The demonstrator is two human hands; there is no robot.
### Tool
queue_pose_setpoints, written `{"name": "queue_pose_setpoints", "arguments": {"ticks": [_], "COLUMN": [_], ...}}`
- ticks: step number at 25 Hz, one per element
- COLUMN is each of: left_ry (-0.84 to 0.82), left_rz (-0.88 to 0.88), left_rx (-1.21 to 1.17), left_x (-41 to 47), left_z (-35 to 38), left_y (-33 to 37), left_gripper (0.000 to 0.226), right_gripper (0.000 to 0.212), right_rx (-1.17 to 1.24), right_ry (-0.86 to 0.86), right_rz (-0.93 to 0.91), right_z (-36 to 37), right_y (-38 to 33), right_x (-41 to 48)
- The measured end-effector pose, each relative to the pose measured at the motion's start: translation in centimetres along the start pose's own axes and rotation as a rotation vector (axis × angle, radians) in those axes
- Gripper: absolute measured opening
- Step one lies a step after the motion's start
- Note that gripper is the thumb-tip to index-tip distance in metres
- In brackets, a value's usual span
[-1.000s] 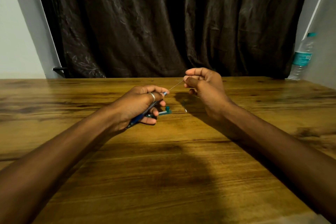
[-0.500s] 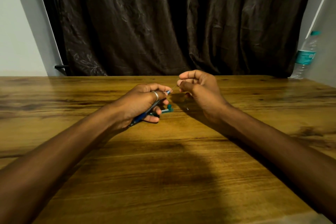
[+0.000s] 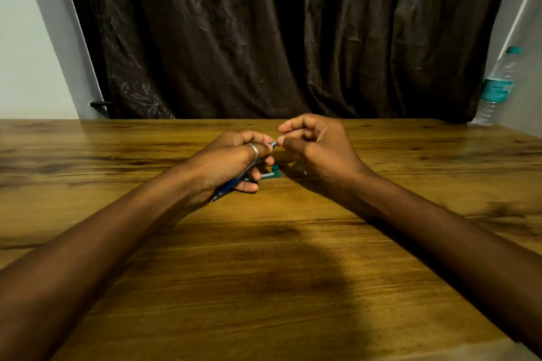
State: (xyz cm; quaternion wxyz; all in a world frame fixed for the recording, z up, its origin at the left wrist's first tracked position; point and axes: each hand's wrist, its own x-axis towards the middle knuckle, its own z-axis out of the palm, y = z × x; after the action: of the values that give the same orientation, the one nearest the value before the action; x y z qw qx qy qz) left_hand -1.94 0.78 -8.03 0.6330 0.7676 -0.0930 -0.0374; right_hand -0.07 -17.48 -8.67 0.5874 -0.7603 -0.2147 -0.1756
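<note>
L hand gripping blue pen, R hand pinching at its tip (rod now hidden), hands closer

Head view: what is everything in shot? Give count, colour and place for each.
pen: one, blue, gripped in the left hand
small case: one, teal, on the table between the hands
water bottle: one, clear with teal cap and label, far right by the wall
curtain: one, dark brown, behind the table
table: one, brown wood, under both arms
ring: one, silver, on a left-hand finger
left hand: one, grips the pen
right hand: one, fingers pinched at the pen's tip
</note>
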Motion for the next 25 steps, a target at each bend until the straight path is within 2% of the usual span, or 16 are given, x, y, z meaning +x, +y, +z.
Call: {"name": "queue_pose_setpoints", "arguments": {"ticks": [8, 17, 19, 22, 25], "left_ry": [-0.006, 0.025, 0.065, 0.112, 0.101], "left_rz": [0.001, -0.011, 0.045, 0.154, 0.201], "left_rx": [0.022, 0.033, 0.15, 0.498, 0.677], "left_x": [0.4, 0.5, 0.2, -0.5, -1.1], "left_z": [-0.3, -0.2, -0.1, -0.2, -0.3], "left_y": [-0.4, -0.2, 0.1, 0.1, 0.0], "left_gripper": [0.015, 0.016, 0.015, 0.015, 0.01], "right_gripper": [0.01, 0.007, 0.008, 0.012, 0.016], "right_rx": [-0.04, -0.275, -0.357, -0.432, -0.5], "right_ry": [0.05, 0.018, 0.002, -0.035, -0.097], "right_rz": [0.015, -0.068, -0.088, -0.109, -0.184], "right_z": [-0.9, -1.7, -1.6, -1.5, -1.5], "right_y": [0.5, 1.2, 1.5, 1.9, 1.9], "right_x": [0.5, 0.8, 0.9, 0.9, 0.8]}}
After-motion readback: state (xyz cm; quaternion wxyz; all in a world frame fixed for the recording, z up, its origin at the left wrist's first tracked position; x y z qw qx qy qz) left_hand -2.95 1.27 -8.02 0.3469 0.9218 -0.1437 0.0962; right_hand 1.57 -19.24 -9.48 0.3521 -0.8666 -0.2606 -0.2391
